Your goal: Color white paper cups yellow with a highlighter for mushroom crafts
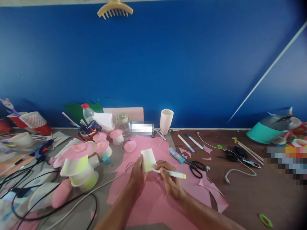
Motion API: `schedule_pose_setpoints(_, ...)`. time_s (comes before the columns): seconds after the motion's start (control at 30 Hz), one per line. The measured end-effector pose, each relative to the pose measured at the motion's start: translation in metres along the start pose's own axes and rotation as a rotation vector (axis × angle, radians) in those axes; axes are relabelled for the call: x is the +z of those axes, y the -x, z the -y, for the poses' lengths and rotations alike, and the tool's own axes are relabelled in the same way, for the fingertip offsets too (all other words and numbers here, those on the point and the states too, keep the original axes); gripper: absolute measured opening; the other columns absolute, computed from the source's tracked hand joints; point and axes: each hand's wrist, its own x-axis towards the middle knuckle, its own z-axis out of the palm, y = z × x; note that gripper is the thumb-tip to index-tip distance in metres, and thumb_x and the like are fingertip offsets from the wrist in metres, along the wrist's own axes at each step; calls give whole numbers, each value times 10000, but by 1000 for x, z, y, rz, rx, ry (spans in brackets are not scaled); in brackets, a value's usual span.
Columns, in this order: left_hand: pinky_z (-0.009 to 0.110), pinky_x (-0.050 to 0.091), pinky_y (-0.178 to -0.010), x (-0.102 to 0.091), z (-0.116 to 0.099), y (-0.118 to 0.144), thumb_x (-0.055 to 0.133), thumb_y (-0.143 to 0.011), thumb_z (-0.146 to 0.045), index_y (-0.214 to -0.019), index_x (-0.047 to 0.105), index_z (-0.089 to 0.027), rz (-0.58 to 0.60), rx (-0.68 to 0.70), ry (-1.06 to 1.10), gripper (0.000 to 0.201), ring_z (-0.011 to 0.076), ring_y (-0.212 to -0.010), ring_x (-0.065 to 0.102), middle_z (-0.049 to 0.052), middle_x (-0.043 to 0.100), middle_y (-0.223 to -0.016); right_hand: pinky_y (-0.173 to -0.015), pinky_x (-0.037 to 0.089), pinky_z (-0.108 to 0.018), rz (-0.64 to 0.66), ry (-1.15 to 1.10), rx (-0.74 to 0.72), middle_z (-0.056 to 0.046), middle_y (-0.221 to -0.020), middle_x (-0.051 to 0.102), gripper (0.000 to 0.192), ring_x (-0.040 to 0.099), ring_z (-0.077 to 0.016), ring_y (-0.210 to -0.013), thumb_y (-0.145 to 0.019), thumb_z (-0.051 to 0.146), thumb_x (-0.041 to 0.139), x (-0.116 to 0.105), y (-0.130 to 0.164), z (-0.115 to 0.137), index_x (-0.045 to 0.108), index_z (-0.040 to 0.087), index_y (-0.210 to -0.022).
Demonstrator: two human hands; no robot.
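At a cluttered craft table against a deep blue wall, your left hand pinches a small white paper cup over the pink paper sheet, while your right hand closes around a yellow-capped marker whose tip meets the cup. Black scissors lie just beside. Two patches of the scene are pixelated; the cup's far side is hidden.

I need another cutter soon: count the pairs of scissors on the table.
2. One black-handled pair of scissors lies on the pink paper just right of the right hand. A second dark pair lies farther right on the brown table. The clutter at left may hide more.
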Motion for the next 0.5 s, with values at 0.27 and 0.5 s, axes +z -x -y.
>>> schedule_pose_setpoints(0.27,389,536,-910,-5,1,-3,627,-827,-421,-905,709,-184,34,-5,35,263,302,-1062,674,101,762,-909,-738,496,-317,-136,63,-84,-19,-825,628,225,601,-198,-793,-959,379,496,-1,-2,2,628,240,-1076)
schedule_pose_setpoints(0.5,392,546,-896,-7,3,-4,570,-869,-443,-958,716,-193,70,-15,54,303,297,-1047,682,101,766,-903,-792,501,-333,-60,141,-197,-39,-946,620,269,601,-201,-881,-974,359,480,-1,-2,1,586,263,-1201)
